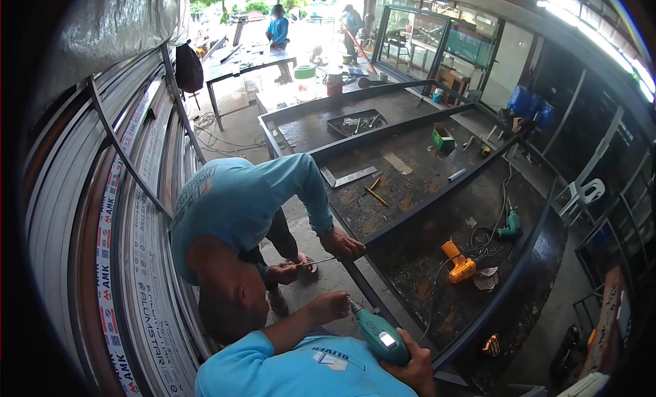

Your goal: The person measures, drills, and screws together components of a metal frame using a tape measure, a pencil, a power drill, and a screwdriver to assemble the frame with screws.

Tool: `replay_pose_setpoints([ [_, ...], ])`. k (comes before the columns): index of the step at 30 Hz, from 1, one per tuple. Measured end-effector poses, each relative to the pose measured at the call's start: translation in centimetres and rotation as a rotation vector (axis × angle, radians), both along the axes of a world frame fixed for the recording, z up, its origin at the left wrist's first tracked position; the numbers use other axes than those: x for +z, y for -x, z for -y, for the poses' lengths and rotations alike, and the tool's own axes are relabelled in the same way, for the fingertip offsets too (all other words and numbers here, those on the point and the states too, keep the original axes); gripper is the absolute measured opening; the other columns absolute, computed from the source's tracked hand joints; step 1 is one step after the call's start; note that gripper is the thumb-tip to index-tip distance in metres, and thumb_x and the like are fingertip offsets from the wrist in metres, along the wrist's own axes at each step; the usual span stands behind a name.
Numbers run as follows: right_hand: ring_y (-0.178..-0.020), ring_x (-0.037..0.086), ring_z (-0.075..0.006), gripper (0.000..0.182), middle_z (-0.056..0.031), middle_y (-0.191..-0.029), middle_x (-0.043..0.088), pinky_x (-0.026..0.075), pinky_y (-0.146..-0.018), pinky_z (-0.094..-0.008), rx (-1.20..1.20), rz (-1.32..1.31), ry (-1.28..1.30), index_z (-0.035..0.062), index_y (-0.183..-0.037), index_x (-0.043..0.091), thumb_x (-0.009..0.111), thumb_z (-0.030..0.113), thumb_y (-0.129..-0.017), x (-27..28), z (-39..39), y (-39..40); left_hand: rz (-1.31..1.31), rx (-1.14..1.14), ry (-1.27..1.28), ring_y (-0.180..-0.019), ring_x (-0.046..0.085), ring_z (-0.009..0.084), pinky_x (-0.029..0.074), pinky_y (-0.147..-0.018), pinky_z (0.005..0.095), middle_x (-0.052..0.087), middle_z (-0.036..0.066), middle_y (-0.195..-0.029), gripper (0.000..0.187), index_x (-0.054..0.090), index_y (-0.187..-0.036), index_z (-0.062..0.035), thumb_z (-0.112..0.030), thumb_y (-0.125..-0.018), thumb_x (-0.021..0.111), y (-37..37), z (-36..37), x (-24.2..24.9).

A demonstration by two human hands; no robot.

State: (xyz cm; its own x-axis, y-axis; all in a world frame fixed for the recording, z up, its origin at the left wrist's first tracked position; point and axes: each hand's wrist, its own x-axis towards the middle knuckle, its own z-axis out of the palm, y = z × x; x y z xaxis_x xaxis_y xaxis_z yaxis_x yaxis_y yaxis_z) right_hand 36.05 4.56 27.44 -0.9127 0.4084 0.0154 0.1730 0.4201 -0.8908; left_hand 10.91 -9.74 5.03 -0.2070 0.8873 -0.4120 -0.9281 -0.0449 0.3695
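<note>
My right hand (412, 366) is wrapped round the rear of a green power drill (377, 334) at the bottom centre. The drill points up and left, beside a dark metal frame bar (365, 284). Close to the drill's tip, my left hand (331, 307) has its fingers curled together; what they hold is too small to tell. A co-worker (239, 212) in a blue shirt bends over at the left. One of the co-worker's hands (343, 244) rests at the frame's corner, and the other (281, 272) holds a thin rod-like tool (318, 262).
On the dark worktable (424, 260) lie an orange drill (458, 262), another green drill (510, 223), cords, a green box (443, 139) and a metal square (353, 177). Long metal profiles (147, 260) line the left side. Two people stand in the background.
</note>
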Motion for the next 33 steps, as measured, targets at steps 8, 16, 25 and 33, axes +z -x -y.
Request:
replay_pose_setpoints([
  [8, -0.096, 0.069, -0.0277, 0.076, -0.0223, -0.101, 0.069, 0.055, -0.082, -0.036, 0.0, -0.004, -0.004, -0.0018, -0.129, 0.052, 0.083, 0.02, -0.064, -0.4, 0.1, -0.2, 0.093, 0.001, -0.118, -0.086, 0.06, 0.0186, 0.047, -0.084, 0.0366, 0.066, 0.004, -0.093, 0.016, 0.065, -0.101, -0.0127, -0.025, -0.094, 0.056, -0.4, 0.3, 0.4],
  [16, -0.095, 0.069, -0.0281, 0.077, -0.0221, -0.101, 0.069, 0.055, -0.082, -0.0366, 0.012, 0.001, 0.0, -0.0004, -0.13, 0.051, 0.083, 0.021, -0.064, -0.4, 0.3, -0.5, 0.031, 0.003, -0.064, -0.086, 0.06, 0.0175, 0.047, -0.085, 0.0349, 0.066, 0.002, -0.091, 0.017, 0.066, -0.097, -0.0116, -0.026, -0.093, 0.057, -0.3, 0.7, -0.1],
  [25, -0.095, 0.069, -0.0258, 0.076, -0.022, -0.1, 0.069, 0.055, -0.082, -0.0355, 0.046, 0.004, 0.016, 0.0008, -0.131, 0.052, 0.083, 0.022, -0.064, -1.0, 0.2, -0.5, -0.058, -0.02, 0.206, -0.072, 0.055, 0.0129, 0.047, -0.076, 0.0329, 0.059, -0.003, -0.077, 0.011, 0.064, -0.088, -0.0138, -0.024, -0.089, 0.06, 0.7, 1.6, -0.3],
  [33, -0.094, 0.069, -0.0243, 0.073, -0.0212, -0.098, 0.07, 0.054, -0.082, -0.0343, 0.074, 0.038, 0.046, 0.0004, -0.129, 0.053, 0.083, 0.019, -0.066, 0.1, 0.4, -0.1, -0.228, -0.081, 0.493, -0.06, 0.049, 0.0098, 0.044, -0.063, 0.0275, 0.052, -0.004, -0.069, 0.009, 0.063, -0.08, -0.0132, -0.021, -0.084, 0.063, 1.3, 1.7, 2.7],
])
